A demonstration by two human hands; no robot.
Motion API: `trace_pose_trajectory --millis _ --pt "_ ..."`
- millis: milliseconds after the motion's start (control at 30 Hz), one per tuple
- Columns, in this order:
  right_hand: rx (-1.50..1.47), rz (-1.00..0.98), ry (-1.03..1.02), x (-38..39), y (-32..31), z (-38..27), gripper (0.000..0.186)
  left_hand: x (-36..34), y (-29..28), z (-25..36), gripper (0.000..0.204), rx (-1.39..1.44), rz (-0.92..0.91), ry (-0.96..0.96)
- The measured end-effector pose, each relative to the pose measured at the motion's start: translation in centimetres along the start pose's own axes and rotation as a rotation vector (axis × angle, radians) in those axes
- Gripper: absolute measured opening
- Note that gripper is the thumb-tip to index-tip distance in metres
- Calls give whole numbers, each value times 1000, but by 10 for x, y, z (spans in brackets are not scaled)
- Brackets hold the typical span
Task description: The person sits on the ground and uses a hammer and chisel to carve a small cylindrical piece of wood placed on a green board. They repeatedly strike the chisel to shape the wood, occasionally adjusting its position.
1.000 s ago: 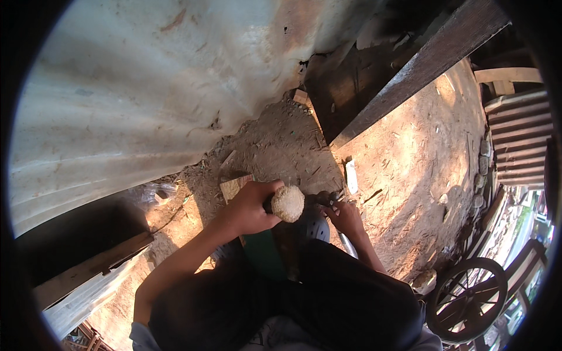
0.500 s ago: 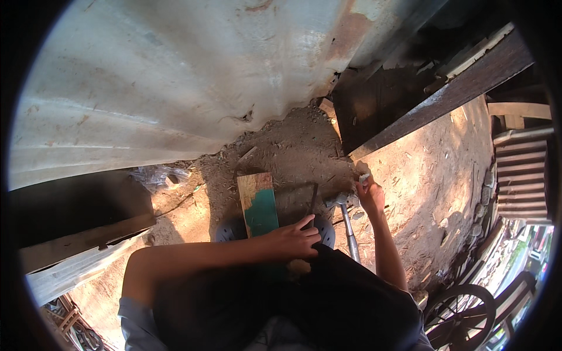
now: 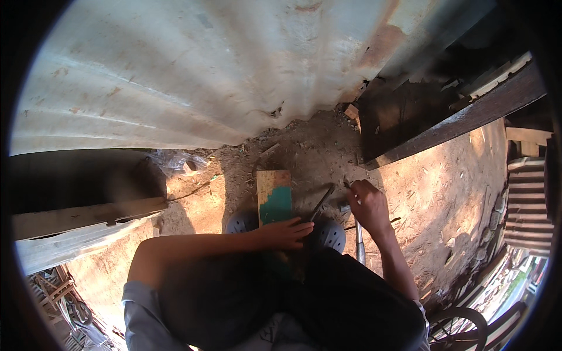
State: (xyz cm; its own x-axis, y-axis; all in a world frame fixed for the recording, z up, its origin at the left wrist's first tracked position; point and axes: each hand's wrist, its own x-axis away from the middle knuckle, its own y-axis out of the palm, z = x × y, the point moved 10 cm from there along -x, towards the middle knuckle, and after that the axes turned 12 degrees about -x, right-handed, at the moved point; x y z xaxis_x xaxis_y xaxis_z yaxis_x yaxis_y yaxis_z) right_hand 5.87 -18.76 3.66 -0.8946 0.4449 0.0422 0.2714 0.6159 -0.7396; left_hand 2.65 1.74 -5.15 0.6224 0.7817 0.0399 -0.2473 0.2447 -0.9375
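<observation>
My left hand (image 3: 287, 233) rests low over a wooden board, its fingers closed on the near end of a thin dark bar (image 3: 323, 202) that slants away to the right. The board (image 3: 274, 193) has bare wood at its far end and flaking green paint below. My right hand (image 3: 369, 207) is closed just right of the bar's far tip. A small dark bit pokes out by its fingers; what it is I cannot make out. Beneath this hand lies a hammer (image 3: 359, 243) with a metal handle; its head is mostly hidden.
Grey clogs (image 3: 331, 235) are on my feet beside the board. A corrugated metal sheet (image 3: 205, 70) rises in front, and a dark wooden beam (image 3: 462, 117) slants at the right. Clear plastic (image 3: 175, 161) lies at the left on dirt ground strewn with wood chips. A wheel (image 3: 459, 330) stands lower right.
My right hand has drawn nearer and turned knuckles up, covering the hammer head. The pale bit it held no longer shows. The dark bar has tilted to the right. The whole view has shifted slightly.
</observation>
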Motion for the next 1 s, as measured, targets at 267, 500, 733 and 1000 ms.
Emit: trace_pose_trajectory --millis 267,500,733,1000 --pt "45 -315 -572 -12 142 -86 12 22 9 1 61 24 -23 -67" --pt "55 -287 -576 2 167 -63 21 42 -11 9 34 -6 97 -254" --pt "45 -349 -359 15 177 -35 31 138 -40 -57 26 33 26 -593" --pt "-377 -951 -503 81 210 -92 29 192 -49 -112 31 182 -469 -895"
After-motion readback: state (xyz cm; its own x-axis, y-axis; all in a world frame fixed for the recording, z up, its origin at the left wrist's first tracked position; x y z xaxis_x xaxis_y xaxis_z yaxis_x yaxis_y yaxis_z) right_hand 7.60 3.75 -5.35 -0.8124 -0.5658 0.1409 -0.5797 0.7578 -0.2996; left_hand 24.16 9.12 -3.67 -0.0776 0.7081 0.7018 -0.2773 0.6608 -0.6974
